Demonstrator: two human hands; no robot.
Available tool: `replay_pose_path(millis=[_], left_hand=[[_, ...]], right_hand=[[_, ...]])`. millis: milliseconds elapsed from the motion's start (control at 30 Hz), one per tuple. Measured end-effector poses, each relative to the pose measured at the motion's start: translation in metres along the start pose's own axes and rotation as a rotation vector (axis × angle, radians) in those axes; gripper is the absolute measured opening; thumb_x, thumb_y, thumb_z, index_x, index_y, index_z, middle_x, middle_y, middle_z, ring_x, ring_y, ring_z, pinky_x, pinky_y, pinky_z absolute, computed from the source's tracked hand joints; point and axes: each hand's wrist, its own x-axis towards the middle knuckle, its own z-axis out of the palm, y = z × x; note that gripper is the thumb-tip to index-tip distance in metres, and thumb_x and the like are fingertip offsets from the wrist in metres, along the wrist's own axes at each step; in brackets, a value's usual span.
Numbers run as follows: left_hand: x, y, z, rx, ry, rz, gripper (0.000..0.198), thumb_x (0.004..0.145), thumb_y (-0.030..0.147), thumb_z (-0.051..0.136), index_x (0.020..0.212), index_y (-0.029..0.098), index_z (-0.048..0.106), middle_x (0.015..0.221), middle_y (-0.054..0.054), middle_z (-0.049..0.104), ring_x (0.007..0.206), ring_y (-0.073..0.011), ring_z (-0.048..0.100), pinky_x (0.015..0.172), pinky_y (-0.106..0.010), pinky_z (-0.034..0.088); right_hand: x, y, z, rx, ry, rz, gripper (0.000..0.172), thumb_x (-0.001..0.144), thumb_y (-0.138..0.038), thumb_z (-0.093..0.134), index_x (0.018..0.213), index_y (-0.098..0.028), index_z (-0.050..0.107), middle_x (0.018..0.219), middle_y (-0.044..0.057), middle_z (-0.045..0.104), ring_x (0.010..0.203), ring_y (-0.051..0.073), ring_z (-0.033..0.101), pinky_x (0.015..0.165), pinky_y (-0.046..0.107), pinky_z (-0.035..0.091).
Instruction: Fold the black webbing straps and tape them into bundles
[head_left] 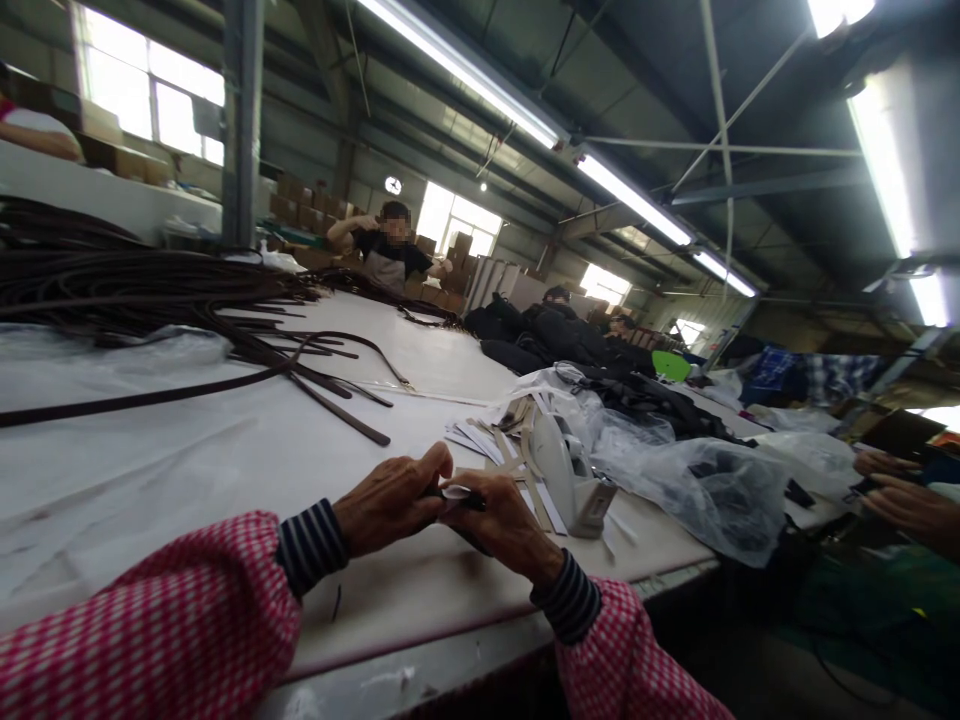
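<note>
A factory workshop surrounds me: long strip lights [634,199] run beneath bare steel beams [772,186], cardboard boxes [300,208] stand stacked at the back, and dark straps [135,285] lie heaped on a wide white worktable [442,355].

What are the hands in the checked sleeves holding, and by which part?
The left hand and right hand together hold a dark, narrow piece and a small white piece; they hide which part is gripped.
</note>
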Motion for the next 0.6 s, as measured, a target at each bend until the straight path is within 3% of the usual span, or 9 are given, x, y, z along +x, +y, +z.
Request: replay_pose_path(millis=[133, 300, 500, 600], left_hand=[[0.002, -0.001, -0.010, 0.007, -0.112, -0.061, 0.026, 0.086, 0.034, 0.057, 0.108, 0.023, 0.053, 0.089, -0.002, 0.068, 0.081, -0.0225, 0.061, 0.072, -0.031, 0.039], [0.002, -0.006, -0.006, 0.051, -0.067, -0.030, 0.018, 0.090, 0.031, 0.050, 0.097, 0.020, 0.064, 0.090, -0.005, 0.068, 0.083, -0.0227, 0.061, 0.074, -0.033, 0.040], [-0.003, -0.017, 0.008, 0.064, -0.020, 0.014, 0.020, 0.093, 0.031, 0.043, 0.085, 0.018, 0.057, 0.083, -0.006, 0.066, 0.076, -0.0220, 0.060, 0.070, -0.032, 0.040], [-0.004, -0.021, 0.011, 0.125, -0.033, 0.006, 0.018, 0.094, 0.029, 0.042, 0.090, 0.019, 0.056, 0.087, -0.007, 0.067, 0.079, -0.0227, 0.062, 0.073, -0.032, 0.042]], right_hand=[[-0.001, 0.012, -0.001, 0.066, 0.032, 0.066, 0.010, 0.083, -0.026, 0.071, 0.081, -0.017, 0.075, 0.077, -0.001, 0.069, 0.075, 0.016, 0.061, 0.071, 0.025, 0.044], [0.000, 0.013, -0.003, 0.010, 0.057, 0.090, 0.006, 0.080, -0.023, 0.074, 0.078, -0.017, 0.073, 0.073, -0.002, 0.066, 0.071, 0.015, 0.058, 0.067, 0.024, 0.042], [0.005, 0.011, 0.010, -0.108, 0.022, 0.047, 0.003, 0.081, -0.018, 0.071, 0.083, -0.018, 0.074, 0.077, -0.001, 0.068, 0.074, 0.015, 0.060, 0.071, 0.025, 0.042], [0.006, 0.016, 0.015, -0.092, 0.067, 0.088, 0.033, 0.078, -0.018, 0.074, 0.111, -0.021, 0.071, 0.080, -0.002, 0.066, 0.075, 0.016, 0.059, 0.073, 0.026, 0.043]])
